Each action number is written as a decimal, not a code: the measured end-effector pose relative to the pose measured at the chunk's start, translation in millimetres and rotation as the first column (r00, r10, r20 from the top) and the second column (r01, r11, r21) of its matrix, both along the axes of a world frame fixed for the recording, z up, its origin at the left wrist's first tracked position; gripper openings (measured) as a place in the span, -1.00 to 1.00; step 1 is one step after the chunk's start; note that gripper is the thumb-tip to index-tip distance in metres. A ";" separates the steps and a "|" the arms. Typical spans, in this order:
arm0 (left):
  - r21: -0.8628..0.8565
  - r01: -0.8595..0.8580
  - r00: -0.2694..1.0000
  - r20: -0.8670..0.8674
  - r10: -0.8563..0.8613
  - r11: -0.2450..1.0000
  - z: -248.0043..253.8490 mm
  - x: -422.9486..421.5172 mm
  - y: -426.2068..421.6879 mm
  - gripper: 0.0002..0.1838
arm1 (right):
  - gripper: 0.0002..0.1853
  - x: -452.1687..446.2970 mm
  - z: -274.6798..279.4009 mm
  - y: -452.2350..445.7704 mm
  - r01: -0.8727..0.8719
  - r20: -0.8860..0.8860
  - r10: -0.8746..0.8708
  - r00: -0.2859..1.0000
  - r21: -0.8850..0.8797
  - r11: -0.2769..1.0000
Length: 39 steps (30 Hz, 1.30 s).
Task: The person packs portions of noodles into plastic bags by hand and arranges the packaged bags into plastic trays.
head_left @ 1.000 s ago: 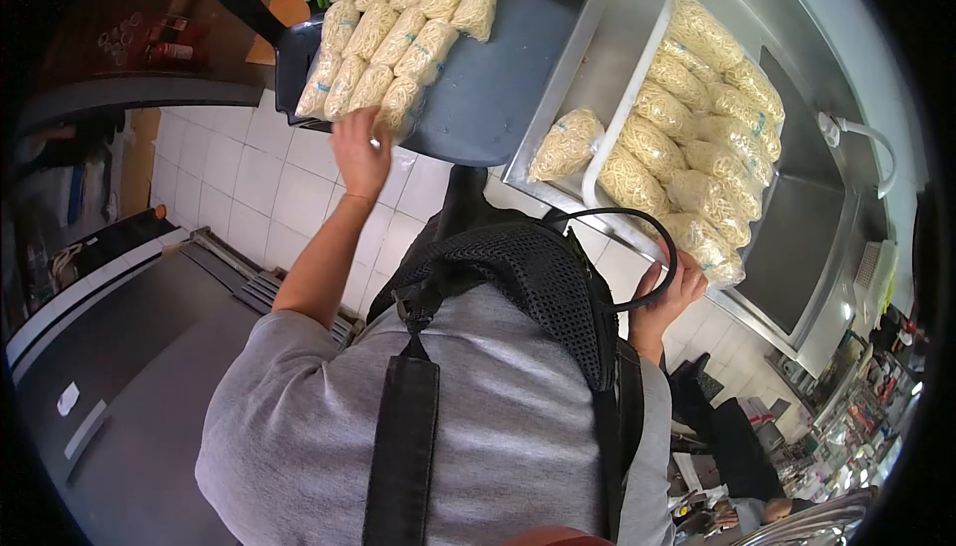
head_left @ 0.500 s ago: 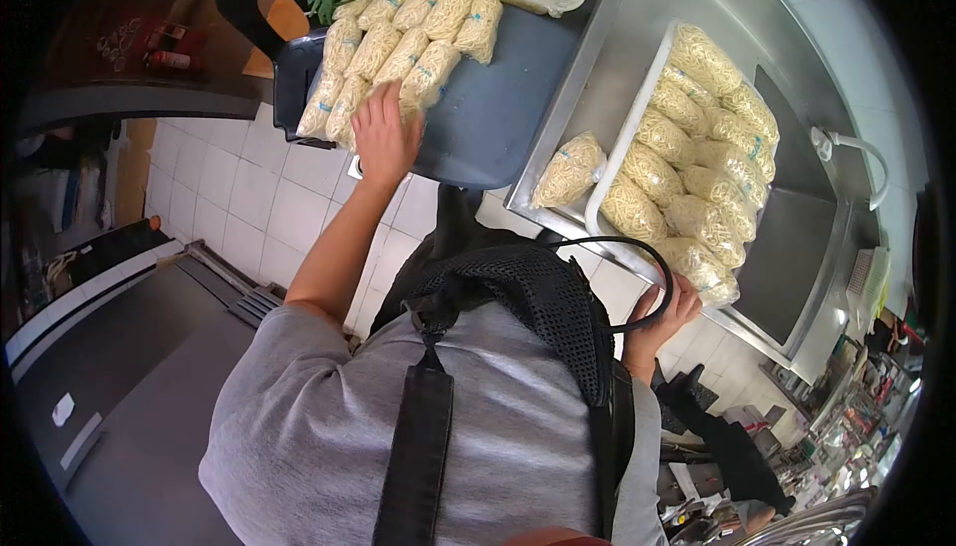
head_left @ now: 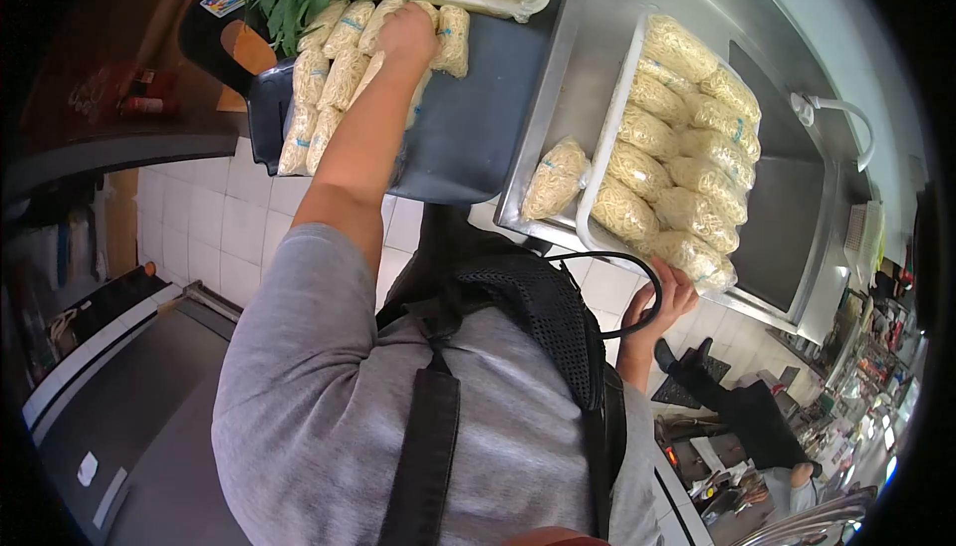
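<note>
Beneath the left grip [head_left: 408,36], bagged noodles [head_left: 373,30], cannot tell if it's clamped

Person's wearing a plain grey tee [head_left: 508,397], and the short sleeve [head_left: 289,332] on the left is stopping above the elbow. A wide black strap [head_left: 422,446] is running over the chest, narrowing to thin webbing at one end. A chunky black mesh pad [head_left: 533,302] is sitting up front, a skinny black cable [head_left: 658,294] is looping beside it, and black trousers [head_left: 445,235] are peeking out past that.
</note>
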<state>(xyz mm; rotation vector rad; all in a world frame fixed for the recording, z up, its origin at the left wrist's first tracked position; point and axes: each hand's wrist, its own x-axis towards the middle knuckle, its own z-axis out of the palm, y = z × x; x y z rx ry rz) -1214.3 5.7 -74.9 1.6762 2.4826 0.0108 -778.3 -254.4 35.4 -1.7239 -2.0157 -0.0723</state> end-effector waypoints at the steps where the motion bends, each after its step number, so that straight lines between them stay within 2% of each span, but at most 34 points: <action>1: -0.026 0.023 1.000 0.006 -0.023 0.999 3.6 0.0 1.3 -0.34 | -0.66 -1.1 -0.8 0.6 0.014 -0.006 -0.013 1.000 0.016 1.000; 4: -0.104 0.005 0.994 0.111 0.006 0.995 -1.8 -3.6 8.5 -0.25 | -0.67 -2.8 -2.3 0.3 0.050 -0.024 -0.050 0.998 -0.006 0.999; 7: 0.080 -0.268 0.890 0.402 0.215 0.960 -13.0 11.1 6.4 0.01 | -0.68 -4.2 -1.1 0.3 0.067 -0.026 -0.068 0.997 -0.029 0.997; 10: 0.059 -0.272 0.944 0.208 0.255 0.960 -6.1 43.0 -0.2 0.25 | -0.70 -4.2 -2.7 2.1 0.050 -0.036 -0.049 0.998 0.015 0.999; 11: -0.007 -0.276 0.949 0.153 0.274 0.961 -7.0 48.2 3.0 0.35 | -0.71 -4.5 -1.8 2.8 0.045 -0.034 -0.045 0.998 0.008 0.999; 14: -0.016 -0.221 0.973 0.065 0.221 0.975 -21.9 49.6 12.2 0.32 | -0.71 -5.4 1.7 1.6 0.042 -0.031 -0.042 0.999 -0.006 0.999; 17: -0.031 -0.117 0.989 0.090 0.119 0.993 -8.4 62.2 0.8 0.25 | -0.73 -5.0 -1.6 2.1 0.054 -0.032 -0.053 0.998 0.017 0.998; 21: -0.102 -0.115 0.979 0.156 0.130 0.988 0.7 61.0 3.6 0.10 | -0.63 -0.8 -3.0 2.5 0.035 -0.051 -0.035 0.998 -0.005 0.999; 25: -0.027 -0.091 0.978 0.186 0.095 0.995 -1.1 53.7 1.6 0.04 | -0.62 -1.2 -4.6 1.7 0.037 -0.064 -0.036 0.997 0.015 0.999; 29: 0.102 0.052 0.939 0.335 -0.083 0.993 20.9 55.4 -19.5 0.08 | -0.62 -3.1 -2.6 1.0 0.049 -0.081 -0.046 0.996 0.030 0.998; 32: 0.379 0.137 0.803 0.498 -0.327 0.915 40.6 53.1 -36.4 0.12 | -0.63 -2.5 3.3 -0.2 0.030 -0.067 -0.029 0.997 0.016 0.999; 34: 0.344 0.017 0.483 0.819 -0.309 0.939 85.1 59.9 -49.2 0.08 | -0.61 -2.8 6.8 -2.2 -0.007 -0.116 0.014 0.993 0.059 0.998; 36: 0.274 -0.067 0.074 0.960 -0.269 0.959 115.2 67.0 -51.4 0.05 | -0.58 -4.5 8.6 -2.7 -0.078 -0.144 0.092 0.985 0.102 0.992; 37: 0.268 -0.070 -0.032 0.962 -0.270 0.961 131.7 72.0 -50.6 0.00 | -0.56 -7.2 9.2 -3.4 -0.129 -0.148 0.146 0.978 0.121 0.984; 39: 0.365 0.063 -0.174 0.920 -0.350 0.929 155.0 84.7 -36.2 -0.01 | -0.51 -16.9 14.0 1.2 -0.228 -0.169 0.248 0.954 0.127 0.965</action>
